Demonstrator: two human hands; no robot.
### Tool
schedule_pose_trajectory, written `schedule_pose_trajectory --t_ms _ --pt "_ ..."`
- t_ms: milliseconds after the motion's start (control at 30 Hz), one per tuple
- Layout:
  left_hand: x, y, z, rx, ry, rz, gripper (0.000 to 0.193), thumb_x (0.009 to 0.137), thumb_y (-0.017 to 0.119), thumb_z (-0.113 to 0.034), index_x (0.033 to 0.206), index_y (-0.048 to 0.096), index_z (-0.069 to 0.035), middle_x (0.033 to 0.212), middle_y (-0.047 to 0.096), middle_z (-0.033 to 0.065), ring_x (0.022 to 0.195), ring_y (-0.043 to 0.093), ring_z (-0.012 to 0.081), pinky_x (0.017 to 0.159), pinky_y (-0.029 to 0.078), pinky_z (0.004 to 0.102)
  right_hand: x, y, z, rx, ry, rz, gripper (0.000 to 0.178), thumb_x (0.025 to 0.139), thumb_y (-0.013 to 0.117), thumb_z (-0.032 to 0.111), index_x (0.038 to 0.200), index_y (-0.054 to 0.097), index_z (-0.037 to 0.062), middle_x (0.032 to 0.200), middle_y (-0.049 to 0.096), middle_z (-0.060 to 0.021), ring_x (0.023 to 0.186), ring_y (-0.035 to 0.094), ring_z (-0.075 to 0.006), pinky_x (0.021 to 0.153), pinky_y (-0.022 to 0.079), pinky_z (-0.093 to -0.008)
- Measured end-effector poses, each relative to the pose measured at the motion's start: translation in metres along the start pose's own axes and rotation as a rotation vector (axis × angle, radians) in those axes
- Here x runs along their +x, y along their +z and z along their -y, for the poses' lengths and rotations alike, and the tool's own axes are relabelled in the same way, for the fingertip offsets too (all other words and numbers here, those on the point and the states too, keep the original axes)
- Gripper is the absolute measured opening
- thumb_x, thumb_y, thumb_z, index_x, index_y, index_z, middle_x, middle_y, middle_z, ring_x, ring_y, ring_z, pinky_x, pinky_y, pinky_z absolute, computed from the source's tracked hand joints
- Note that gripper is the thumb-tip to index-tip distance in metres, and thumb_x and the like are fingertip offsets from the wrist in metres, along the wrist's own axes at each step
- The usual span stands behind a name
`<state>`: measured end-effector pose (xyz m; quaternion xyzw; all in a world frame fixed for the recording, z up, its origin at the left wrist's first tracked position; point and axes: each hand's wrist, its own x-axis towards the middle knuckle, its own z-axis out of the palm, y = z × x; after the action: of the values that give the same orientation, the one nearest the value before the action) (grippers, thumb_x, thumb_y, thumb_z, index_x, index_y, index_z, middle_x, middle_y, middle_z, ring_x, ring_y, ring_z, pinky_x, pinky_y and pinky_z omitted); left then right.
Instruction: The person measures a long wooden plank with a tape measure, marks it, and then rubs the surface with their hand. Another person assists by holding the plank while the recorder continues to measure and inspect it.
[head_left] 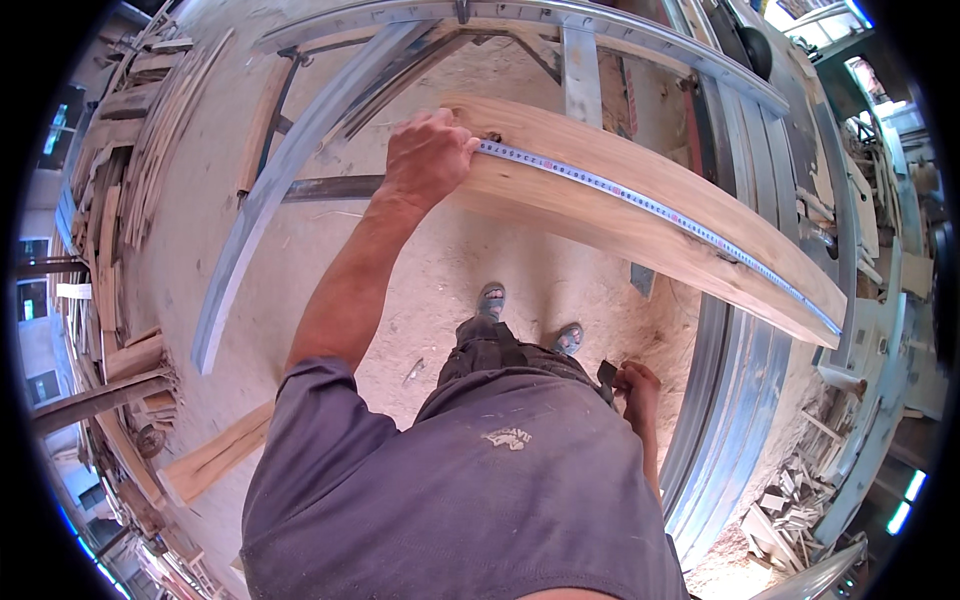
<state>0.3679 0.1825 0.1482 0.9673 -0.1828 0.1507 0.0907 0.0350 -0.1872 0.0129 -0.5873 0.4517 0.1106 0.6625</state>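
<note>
A thick wooden plank [590, 170] stretches from upper centre toward the right, over the metal rails. Along its top face lies a tape measure's pale blade [620, 190], drawn out nearly to the plank's right end. My left hand [430, 155] is closed over the plank's left end, with the tape between its fingers; whether the tape's case is in that palm is hidden. My right hand [640, 385] hangs by my right hip, fingers curled next to a small dark piece [607, 375] at my waist. What exactly those fingers grip is unclear.
A grey metal rail [300, 190] slants down on the left, and long metal beams [725, 400] run along my right side. Stacked timber [115, 220] lines the far left. Wood offcuts [785, 520] lie heaped at lower right, and a loose board [220, 455] rests at lower left.
</note>
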Motion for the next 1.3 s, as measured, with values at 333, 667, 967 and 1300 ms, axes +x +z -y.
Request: schedule_pose_trajectory --t_ms 333,667,967,1300 --pt "-0.016 -0.013 -0.002 -0.013 -0.054 0.104 0.022 0.089 0.069 -0.032 0.083 0.077 -0.012 0.097 0.068 0.0075 0.098 0.064 0.0265 0.086 0.05 0.0421 -0.004 0.002 -0.003 -0.011 -0.004 0.01 0.021 0.092 0.059 0.01 0.107 0.065 -0.0034 0.078 0.067 -0.0074 0.068 0.063 -0.0155 0.058 0.048 -0.0279" --pt "-0.031 -0.017 -0.001 -0.082 -0.014 0.075 0.017 0.089 0.07 -0.029 0.086 0.076 -0.013 0.084 0.062 0.0061 0.089 0.062 0.0266 0.079 0.049 0.0425 -0.002 0.005 -0.004 -0.09 -0.032 0.016 0.024 0.092 0.059 0.011 0.109 0.066 -0.0051 0.081 0.067 -0.0074 0.068 0.063 -0.0155 0.06 0.048 -0.0283" --pt "-0.042 -0.022 0.001 -0.109 -0.001 0.007 0.016 0.088 0.071 -0.027 0.084 0.075 -0.012 0.082 0.062 0.0067 0.087 0.063 0.0277 0.078 0.049 0.0421 -0.002 0.02 -0.001 -0.122 -0.023 0.043 0.024 0.092 0.059 0.011 0.109 0.068 -0.0041 0.082 0.068 -0.0078 0.07 0.063 -0.0153 0.061 0.049 -0.0284" --pt "-0.047 -0.023 -0.007 -0.176 -0.008 0.065 0.015 0.09 0.07 -0.024 0.086 0.074 -0.01 0.083 0.063 0.007 0.084 0.062 0.0285 0.075 0.049 0.0428 0.002 0.031 0.002 -0.149 -0.097 -0.027 0.026 0.087 0.062 0.013 0.103 0.071 -0.0052 0.075 0.069 -0.0079 0.064 0.064 -0.0135 0.056 0.05 -0.0273"
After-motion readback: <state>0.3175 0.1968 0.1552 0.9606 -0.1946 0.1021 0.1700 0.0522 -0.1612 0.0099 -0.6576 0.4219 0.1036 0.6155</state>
